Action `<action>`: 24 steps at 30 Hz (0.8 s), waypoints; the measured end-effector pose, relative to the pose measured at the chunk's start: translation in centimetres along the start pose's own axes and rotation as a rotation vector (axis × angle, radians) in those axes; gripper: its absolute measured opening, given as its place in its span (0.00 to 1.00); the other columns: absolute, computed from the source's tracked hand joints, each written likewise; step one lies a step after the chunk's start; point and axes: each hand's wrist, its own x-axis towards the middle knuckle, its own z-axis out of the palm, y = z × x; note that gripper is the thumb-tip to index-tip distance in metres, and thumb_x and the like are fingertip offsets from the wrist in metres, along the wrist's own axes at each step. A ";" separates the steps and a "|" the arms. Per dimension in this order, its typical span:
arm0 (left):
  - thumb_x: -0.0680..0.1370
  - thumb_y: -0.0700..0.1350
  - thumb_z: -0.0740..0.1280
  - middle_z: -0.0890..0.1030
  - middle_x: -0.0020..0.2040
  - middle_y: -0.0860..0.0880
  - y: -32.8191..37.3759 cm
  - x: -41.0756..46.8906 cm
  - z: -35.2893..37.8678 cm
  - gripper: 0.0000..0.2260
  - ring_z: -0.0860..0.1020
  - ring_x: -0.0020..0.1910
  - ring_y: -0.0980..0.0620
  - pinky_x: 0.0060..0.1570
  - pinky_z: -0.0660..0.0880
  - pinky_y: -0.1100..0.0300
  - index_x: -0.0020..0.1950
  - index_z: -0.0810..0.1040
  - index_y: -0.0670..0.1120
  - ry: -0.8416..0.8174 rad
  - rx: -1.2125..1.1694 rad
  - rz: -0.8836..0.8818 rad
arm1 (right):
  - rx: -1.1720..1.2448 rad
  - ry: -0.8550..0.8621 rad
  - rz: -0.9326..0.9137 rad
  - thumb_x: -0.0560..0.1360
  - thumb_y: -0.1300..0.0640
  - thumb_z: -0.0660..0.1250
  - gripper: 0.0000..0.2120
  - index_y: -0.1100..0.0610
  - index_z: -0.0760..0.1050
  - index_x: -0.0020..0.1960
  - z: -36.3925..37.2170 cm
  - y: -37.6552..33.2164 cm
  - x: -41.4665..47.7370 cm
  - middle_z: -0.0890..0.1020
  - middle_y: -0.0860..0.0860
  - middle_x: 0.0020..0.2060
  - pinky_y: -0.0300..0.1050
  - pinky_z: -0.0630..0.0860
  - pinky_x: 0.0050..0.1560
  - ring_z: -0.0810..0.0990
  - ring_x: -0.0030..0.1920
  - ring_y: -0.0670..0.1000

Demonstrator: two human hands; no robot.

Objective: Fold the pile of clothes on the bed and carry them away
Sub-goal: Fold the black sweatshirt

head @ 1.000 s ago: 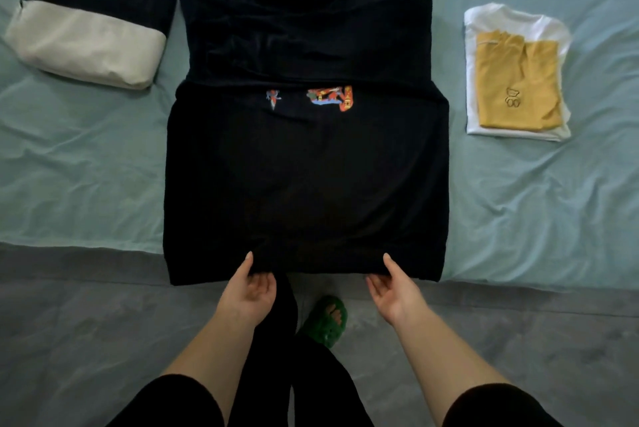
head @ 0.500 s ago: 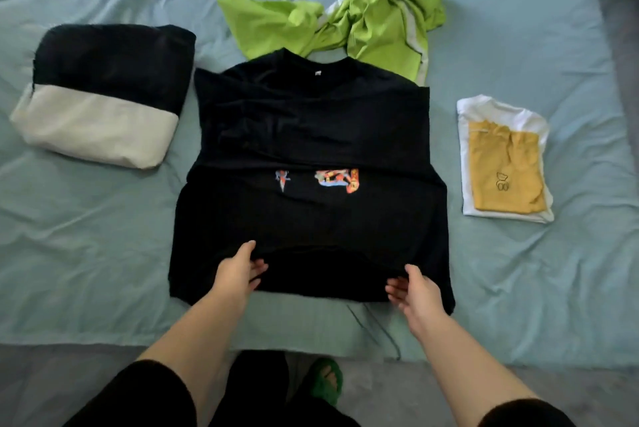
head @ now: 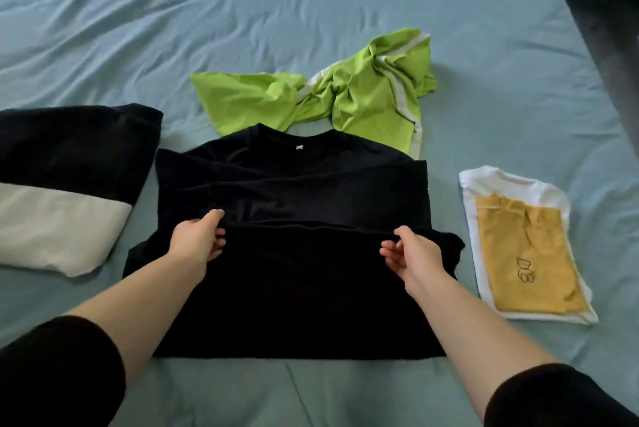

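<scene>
- Since half a second ago, both hands have carried the black T-shirt's [head: 294,288] hem up over its printed middle, hiding the print.
- Blue-sheeted bed [head: 242,11] holds everything; the shirt lies central.
- Black-and-cream folded garment [head: 62,191] sits left, crumpled green garment [head: 345,94] beyond the collar, yellow-on-white folded stack [head: 525,246] right.
- Left hand [head: 197,240] and right hand [head: 411,253] each pinch the folded edge.

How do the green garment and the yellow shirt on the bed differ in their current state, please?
The green garment lies crumpled and unfolded; the yellow shirt is folded flat into a neat rectangle. The green one rests directly on the bed, beyond the black shirt; the yellow one sits atop a folded white shirt. Neither is being touched.
</scene>
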 end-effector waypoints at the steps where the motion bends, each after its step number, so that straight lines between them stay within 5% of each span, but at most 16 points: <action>1: 0.76 0.51 0.69 0.76 0.33 0.50 1.1 0.7 0.6 0.13 0.76 0.33 0.53 0.35 0.74 0.59 0.37 0.76 0.44 0.000 -0.023 0.001 | 0.043 -0.013 -0.006 0.75 0.59 0.64 0.11 0.58 0.68 0.35 0.9 -1.4 0.7 0.84 0.52 0.28 0.41 0.77 0.32 0.84 0.29 0.48; 12: 0.81 0.52 0.60 0.81 0.37 0.55 9.3 6.5 5.9 0.14 0.78 0.36 0.60 0.36 0.70 0.64 0.39 0.75 0.48 -0.033 -0.006 0.145 | 0.168 -0.164 -0.080 0.78 0.61 0.62 0.15 0.59 0.67 0.33 6.9 -8.9 7.9 0.85 0.56 0.34 0.40 0.78 0.33 0.86 0.33 0.50; 17: 0.82 0.53 0.59 0.82 0.45 0.54 10.1 7.3 6.8 0.15 0.80 0.45 0.59 0.45 0.74 0.64 0.61 0.76 0.44 -0.113 0.026 0.262 | 0.186 -0.211 -0.160 0.79 0.59 0.61 0.12 0.59 0.69 0.37 8.4 -10.6 9.6 0.84 0.56 0.45 0.40 0.78 0.44 0.86 0.42 0.50; 19: 0.80 0.56 0.61 0.79 0.61 0.50 8.5 7.3 6.7 0.22 0.77 0.59 0.53 0.61 0.73 0.56 0.71 0.71 0.48 -0.143 0.278 0.432 | -0.034 -0.256 -0.279 0.79 0.50 0.64 0.09 0.56 0.74 0.47 9.1 -9.7 8.9 0.81 0.49 0.49 0.40 0.74 0.53 0.81 0.53 0.48; 21: 0.78 0.62 0.61 0.65 0.76 0.49 6.1 6.5 6.5 0.30 0.65 0.73 0.47 0.72 0.62 0.48 0.77 0.59 0.53 -0.094 0.714 0.667 | -0.500 -0.217 -0.561 0.78 0.43 0.62 0.15 0.52 0.75 0.58 9.6 -7.4 8.0 0.79 0.46 0.56 0.44 0.70 0.61 0.75 0.61 0.48; 24: 0.77 0.67 0.52 0.48 0.80 0.51 3.0 4.6 7.8 0.32 0.47 0.79 0.49 0.75 0.45 0.47 0.78 0.46 0.60 -0.092 1.092 1.068 | -1.103 -0.216 -1.138 0.81 0.42 0.54 0.23 0.50 0.67 0.72 11.2 -3.3 6.4 0.66 0.47 0.74 0.52 0.43 0.76 0.57 0.76 0.48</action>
